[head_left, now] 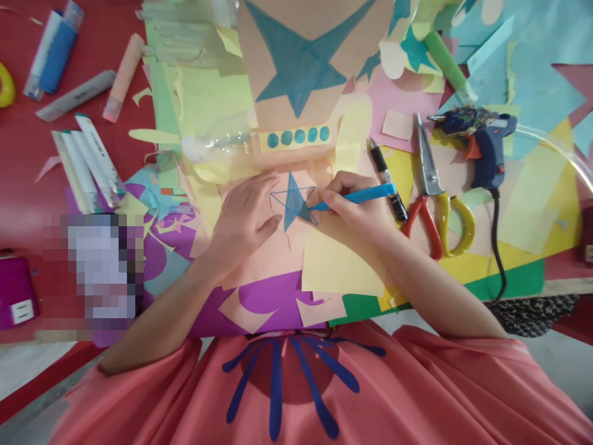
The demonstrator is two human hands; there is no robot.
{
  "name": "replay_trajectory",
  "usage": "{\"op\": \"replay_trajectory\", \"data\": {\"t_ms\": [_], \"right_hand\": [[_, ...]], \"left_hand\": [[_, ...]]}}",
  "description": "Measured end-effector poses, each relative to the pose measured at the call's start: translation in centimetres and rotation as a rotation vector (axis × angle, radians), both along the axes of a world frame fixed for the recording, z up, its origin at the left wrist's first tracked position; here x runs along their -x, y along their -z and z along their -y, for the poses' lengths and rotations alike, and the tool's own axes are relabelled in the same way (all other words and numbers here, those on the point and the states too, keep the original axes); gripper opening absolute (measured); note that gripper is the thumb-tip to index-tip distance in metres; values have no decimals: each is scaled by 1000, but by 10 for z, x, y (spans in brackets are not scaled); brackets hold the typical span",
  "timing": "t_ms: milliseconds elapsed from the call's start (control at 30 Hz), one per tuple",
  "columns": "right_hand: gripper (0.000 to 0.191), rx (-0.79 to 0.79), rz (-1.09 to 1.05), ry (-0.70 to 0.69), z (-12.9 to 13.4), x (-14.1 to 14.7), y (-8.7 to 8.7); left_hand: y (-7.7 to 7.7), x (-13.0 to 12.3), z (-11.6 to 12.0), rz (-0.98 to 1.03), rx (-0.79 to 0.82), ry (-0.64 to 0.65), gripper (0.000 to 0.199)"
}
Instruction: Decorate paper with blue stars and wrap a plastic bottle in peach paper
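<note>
A small star (293,201) is drawn on peach paper (278,259) and partly coloured blue; its left and upper right points are only outlined. My right hand (356,201) is closed around a blue marker (368,194), whose tip meets the star's right side. To the left of the star, my left hand (250,213) lies flat on the paper with its fingers spread and nothing in it. Just above both hands is a clear bottle (222,145) on its side, with a strip of blue dots (299,139) by it. Further up lies a large blue star (301,62).
Scissors (430,179), a black pen (386,176) and a blue glue gun (491,148) with its cord lie to the right. Several markers (88,161) and a pixelated object (104,266) are on the left. Paper scraps (343,266) surround the hands.
</note>
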State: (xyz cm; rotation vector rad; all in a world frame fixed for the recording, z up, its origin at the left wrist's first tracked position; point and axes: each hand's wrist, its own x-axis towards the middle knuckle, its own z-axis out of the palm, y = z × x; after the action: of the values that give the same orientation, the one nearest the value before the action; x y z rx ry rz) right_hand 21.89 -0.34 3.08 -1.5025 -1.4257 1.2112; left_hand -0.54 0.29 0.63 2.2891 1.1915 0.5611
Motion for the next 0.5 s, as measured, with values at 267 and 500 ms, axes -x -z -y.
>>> {"op": "replay_trajectory", "data": {"t_ms": [267,500], "right_hand": [[25,20,8,-58,0,2,-7],[25,39,-44,-85,1,1,-7]], "left_hand": [[0,-1,0,6,20,-9,53],[0,0,-1,-7,25,-6,54]]}}
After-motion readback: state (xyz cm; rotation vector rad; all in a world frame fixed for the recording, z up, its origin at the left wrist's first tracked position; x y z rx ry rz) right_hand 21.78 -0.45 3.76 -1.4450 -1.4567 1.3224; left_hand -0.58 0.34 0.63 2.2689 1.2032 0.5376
